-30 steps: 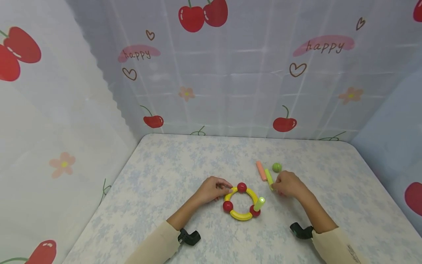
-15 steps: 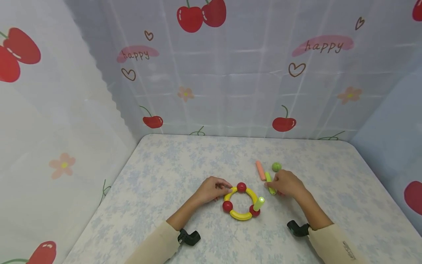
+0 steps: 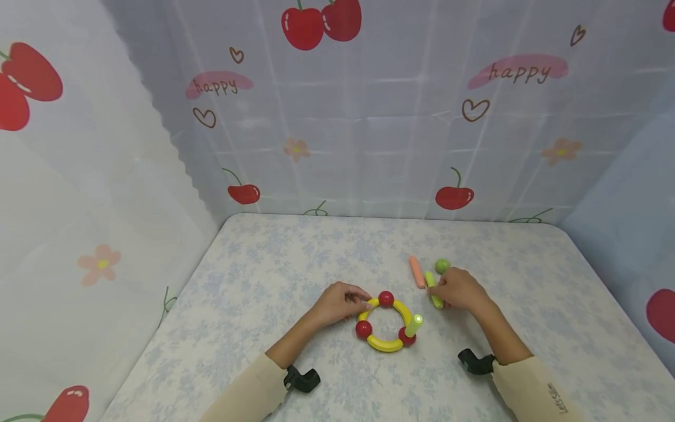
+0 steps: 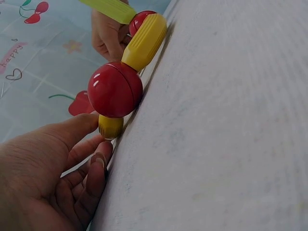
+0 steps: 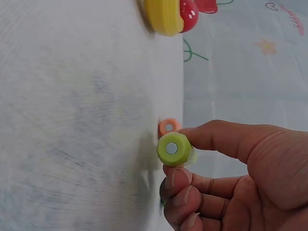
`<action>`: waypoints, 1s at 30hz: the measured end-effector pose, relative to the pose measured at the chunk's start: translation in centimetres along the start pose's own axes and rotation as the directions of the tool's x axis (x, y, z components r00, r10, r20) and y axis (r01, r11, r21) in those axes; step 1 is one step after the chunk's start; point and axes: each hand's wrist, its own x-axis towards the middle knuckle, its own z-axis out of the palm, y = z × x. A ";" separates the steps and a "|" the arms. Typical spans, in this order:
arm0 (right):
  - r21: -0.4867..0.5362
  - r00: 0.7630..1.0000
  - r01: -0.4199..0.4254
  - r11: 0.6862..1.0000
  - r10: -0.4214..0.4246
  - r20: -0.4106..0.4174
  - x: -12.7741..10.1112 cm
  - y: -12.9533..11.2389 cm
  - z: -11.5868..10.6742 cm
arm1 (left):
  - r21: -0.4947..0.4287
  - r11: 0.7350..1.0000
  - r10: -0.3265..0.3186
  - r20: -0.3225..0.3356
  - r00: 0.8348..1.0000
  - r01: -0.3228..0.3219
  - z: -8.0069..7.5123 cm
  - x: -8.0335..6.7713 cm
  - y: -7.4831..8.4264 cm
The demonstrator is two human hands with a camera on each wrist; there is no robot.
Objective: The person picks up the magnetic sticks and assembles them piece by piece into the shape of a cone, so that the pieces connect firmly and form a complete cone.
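Right hand (image 3: 460, 290) pinching the green stick (image 3: 434, 291) should lift it level (left hand (image 3: 341, 302) steadies the ring (image 3: 387, 324) at nine o'clock).

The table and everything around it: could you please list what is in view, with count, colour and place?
Ring: 1, yellow arcs joined by three red balls, table centre.
Upright stick: 1, green, on the ring's right ball.
Held stick: 1, green, right of the ring.
Orange stick: 1, lying behind the held stick.
Ball: 1, green, beside the orange stick.
Table: 1, pale blue-flecked.
Curtain: cherry print, behind.
Left hand: pinches the ring.
Right hand: pinches the held stick.
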 end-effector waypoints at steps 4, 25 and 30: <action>0.042 0.999 0.030 0.999 -0.028 -0.027 -0.3 -0.5 -0.4 | 0.007 1.000 -0.004 0.003 1.000 0.004 0.0 0.0 -0.1; 0.309 0.954 0.295 0.904 -0.261 -0.145 -0.5 -2.7 0.9 | 0.015 1.000 0.023 -0.006 1.000 -0.023 0.0 0.0 -0.2; 0.367 0.929 0.370 0.854 -0.329 -0.171 -0.5 -2.9 1.6 | 0.028 0.999 0.024 0.003 1.000 -0.025 0.0 0.1 -0.2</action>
